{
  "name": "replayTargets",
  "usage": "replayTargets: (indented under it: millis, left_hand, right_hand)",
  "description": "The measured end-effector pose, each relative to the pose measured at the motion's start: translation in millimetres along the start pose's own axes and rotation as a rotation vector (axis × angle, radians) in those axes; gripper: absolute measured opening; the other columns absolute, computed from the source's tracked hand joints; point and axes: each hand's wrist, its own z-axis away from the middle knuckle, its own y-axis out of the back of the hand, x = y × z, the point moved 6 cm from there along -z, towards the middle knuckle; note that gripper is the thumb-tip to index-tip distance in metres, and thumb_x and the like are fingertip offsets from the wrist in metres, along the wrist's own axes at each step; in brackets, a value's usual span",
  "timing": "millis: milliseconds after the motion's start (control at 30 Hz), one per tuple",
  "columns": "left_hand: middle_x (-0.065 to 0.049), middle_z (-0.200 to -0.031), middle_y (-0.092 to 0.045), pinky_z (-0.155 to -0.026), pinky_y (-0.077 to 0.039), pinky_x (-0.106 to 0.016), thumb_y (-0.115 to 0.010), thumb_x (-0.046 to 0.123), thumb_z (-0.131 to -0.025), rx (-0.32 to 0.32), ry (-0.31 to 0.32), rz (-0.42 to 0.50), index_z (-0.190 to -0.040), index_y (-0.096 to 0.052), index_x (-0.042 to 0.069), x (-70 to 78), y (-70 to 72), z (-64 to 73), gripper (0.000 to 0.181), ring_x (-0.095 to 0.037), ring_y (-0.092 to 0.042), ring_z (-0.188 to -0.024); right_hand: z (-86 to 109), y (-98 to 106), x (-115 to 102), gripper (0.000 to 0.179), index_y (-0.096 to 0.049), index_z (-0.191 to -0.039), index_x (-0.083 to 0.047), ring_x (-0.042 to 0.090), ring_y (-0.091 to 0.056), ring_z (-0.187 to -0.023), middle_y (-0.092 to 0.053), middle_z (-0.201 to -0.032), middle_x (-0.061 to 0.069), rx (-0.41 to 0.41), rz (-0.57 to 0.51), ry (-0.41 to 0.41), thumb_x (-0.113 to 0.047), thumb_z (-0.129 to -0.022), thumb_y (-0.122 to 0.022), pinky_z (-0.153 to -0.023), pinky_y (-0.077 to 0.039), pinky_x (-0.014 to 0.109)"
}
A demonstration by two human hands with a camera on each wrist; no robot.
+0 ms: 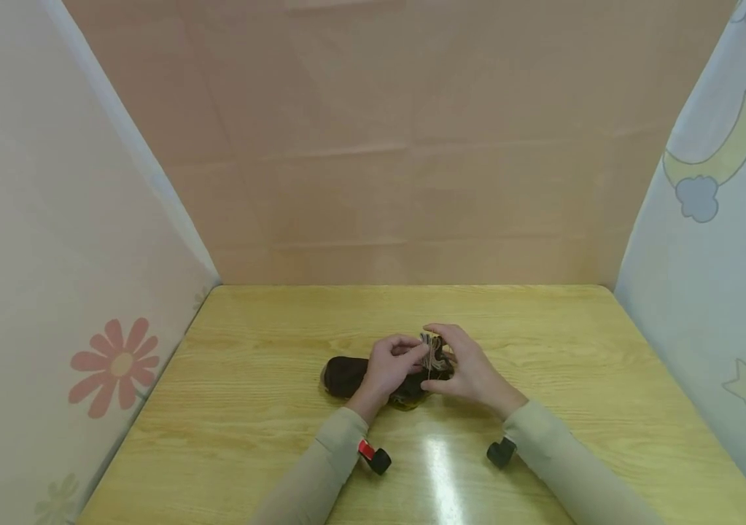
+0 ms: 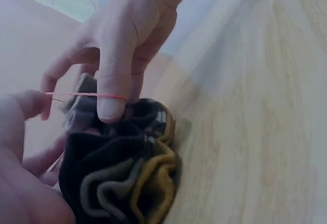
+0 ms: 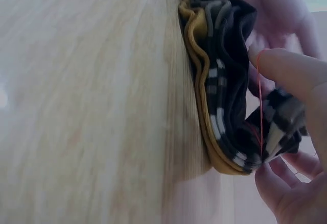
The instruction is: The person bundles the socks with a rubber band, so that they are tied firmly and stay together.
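Note:
A dark bundle of socks [image 1: 345,375], layered with mustard, grey and checked edges, lies on the table under both hands. In the left wrist view its folded layers [image 2: 148,183] face the camera. My left hand [image 1: 389,366] grips the bundle near its striped end, with thumb and forefinger close together. Beyond that end, my right hand [image 1: 474,368] spreads its thumb and forefinger around it. A thin red elastic band [image 3: 261,106] is stretched between those two digits, and it loops over the right thumb [image 2: 111,94]. Part of the band is hidden behind the socks.
The pale wood table [image 1: 248,437] is walled by a tan backdrop [image 1: 379,204] and printed side panels, one with a pink flower [image 1: 119,364]. Black cameras [image 1: 375,459] are strapped to both wrists.

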Motion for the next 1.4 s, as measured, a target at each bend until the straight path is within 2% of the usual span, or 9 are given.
replayTargets:
  millis: [67, 200, 333, 533, 700, 900, 1100, 1233, 1400]
  left_hand:
    - [-0.011, -0.104, -0.075, -0.082, -0.063, -0.038, -0.076, 0.031, -0.099, -0.044, -0.004, 0.04, -0.112, -0.077, 0.003, 3.0, -2.8, 0.7, 0.031, -0.023, -0.075, -0.089]
    - [-0.012, -0.117, -0.075, -0.09, -0.061, -0.038, -0.067, 0.037, -0.105, -0.123, -0.026, 0.047, -0.12, -0.077, 0.001, 7.9, -7.1, 1.7, 0.04, -0.026, -0.075, -0.098]
    - [-0.016, -0.129, -0.071, -0.096, -0.059, -0.038, -0.061, 0.031, -0.108, -0.209, -0.046, 0.042, -0.126, -0.075, -0.001, 10.0, -12.6, 2.2, 0.039, -0.029, -0.074, -0.108]
    - [-0.011, -0.133, -0.067, -0.101, -0.056, -0.037, -0.059, 0.031, -0.11, -0.333, -0.04, 0.003, -0.132, -0.073, 0.003, 11.8, -20.4, 5.5, 0.038, -0.027, -0.069, -0.115]
    - [-0.013, -0.134, -0.068, -0.102, -0.055, -0.035, -0.057, 0.026, -0.11, -0.378, -0.039, -0.055, -0.135, -0.07, 0.003, 13.2, -22.5, 9.0, 0.037, -0.029, -0.066, -0.122]
    - [-0.018, -0.127, -0.071, -0.1, -0.057, -0.038, -0.058, 0.026, -0.11, -0.347, -0.041, -0.099, -0.129, -0.072, -0.001, 14.5, -23.2, 8.8, 0.036, -0.031, -0.068, -0.118]
    - [-0.011, -0.113, -0.075, -0.089, -0.061, -0.035, -0.062, 0.031, -0.108, -0.205, 0.0, -0.098, -0.116, -0.077, -0.001, 6.4, -17.3, 4.7, 0.036, -0.023, -0.073, -0.102]
    - [-0.009, -0.107, -0.076, -0.083, -0.062, -0.034, -0.063, 0.034, -0.107, -0.112, 0.026, -0.101, -0.113, -0.077, 0.001, 1.7, -10.2, 2.6, 0.036, -0.019, -0.073, -0.095]
    - [-0.009, -0.106, -0.076, -0.084, -0.062, -0.034, -0.062, 0.033, -0.107, -0.07, 0.029, -0.124, -0.111, -0.078, 0.003, -0.7, -3.1, 1.1, 0.035, -0.02, -0.073, -0.095]
  right_hand:
    - [-0.1, 2, 1, 0.101, -0.047, -0.153, -0.01, 0.034, -0.056, -0.131, -0.054, -0.146, 0.013, 0.018, 0.037, 0.012, -0.025, -0.069, -0.101, -0.101, -0.055, 0.053]
    - [-1.0, 6, 2, 0.101, -0.048, -0.154, -0.012, 0.034, -0.057, -0.129, -0.056, -0.144, 0.012, 0.029, 0.063, 0.015, -0.026, -0.069, -0.101, -0.1, -0.054, 0.056]
    - [-1.5, 9, 4, 0.101, -0.049, -0.154, -0.016, 0.03, -0.059, -0.123, -0.057, -0.142, 0.012, 0.019, 0.066, 0.005, -0.026, -0.068, -0.102, -0.094, -0.058, 0.051]
    - [-2.9, 10, 7, 0.101, -0.05, -0.152, -0.015, 0.031, -0.061, -0.12, -0.059, -0.139, 0.018, -0.003, 0.083, 0.037, -0.026, -0.067, -0.103, -0.098, -0.053, 0.056]
    - [-4.1, 10, 10, 0.094, -0.056, -0.147, -0.01, 0.031, -0.063, -0.119, -0.061, -0.138, 0.013, -0.046, 0.087, 0.054, -0.024, -0.067, -0.103, -0.097, -0.054, 0.054]
    - [-4.1, 11, 15, 0.076, -0.065, -0.133, -0.009, 0.028, -0.068, -0.109, -0.068, -0.127, 0.01, -0.064, 0.127, 0.035, -0.021, -0.068, -0.101, -0.09, -0.058, 0.05]
    - [-4.7, 12, 23, 0.066, -0.07, -0.128, -0.01, 0.029, -0.069, -0.107, -0.071, -0.124, 0.009, -0.059, 0.121, -0.022, -0.02, -0.07, -0.099, -0.088, -0.059, 0.049]
    - [-2.5, 12, 34, 0.062, -0.07, -0.128, -0.011, 0.029, -0.068, -0.107, -0.071, -0.125, 0.009, -0.073, 0.108, -0.078, -0.023, -0.074, -0.098, -0.087, -0.058, 0.048]
    - [1.4, 15, 47, 0.052, -0.07, -0.126, -0.014, 0.024, -0.068, -0.1, -0.071, -0.121, 0.007, -0.104, 0.013, -0.122, -0.024, -0.081, -0.093, -0.082, -0.059, 0.041]
